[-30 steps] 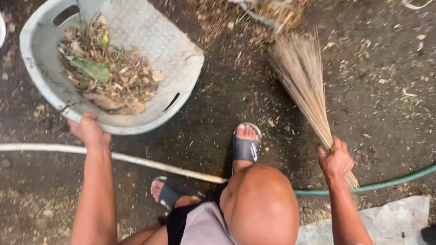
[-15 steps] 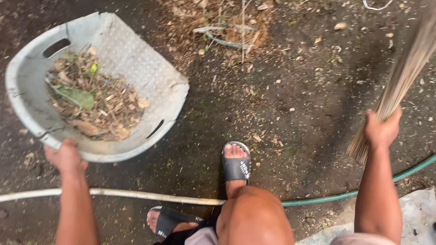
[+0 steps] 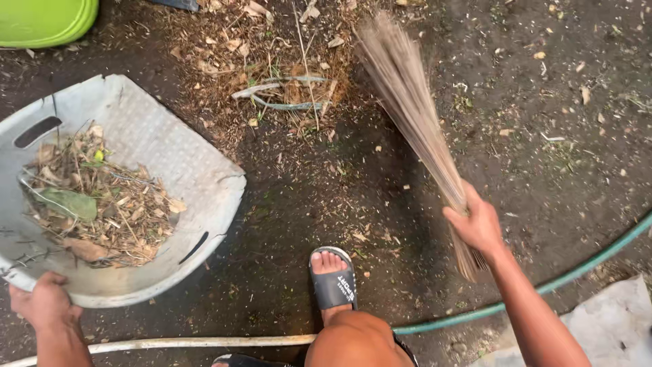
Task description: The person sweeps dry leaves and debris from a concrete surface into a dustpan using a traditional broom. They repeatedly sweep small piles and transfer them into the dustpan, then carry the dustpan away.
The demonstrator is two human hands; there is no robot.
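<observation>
While the left hand (image 3: 42, 302) gripped the grey bin's (image 3: 156, 143) near rim, the right hand (image 3: 479, 224) clenched the broom (image 3: 414, 122) right of the bin.

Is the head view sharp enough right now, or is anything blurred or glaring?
Head view: the broom bristle tips are smeared by motion blur, while the right hand gripping it, the left hand on the grey pan and the leaf litter are sharp. Light is soft and even, with no glare or hard shadows.
</observation>
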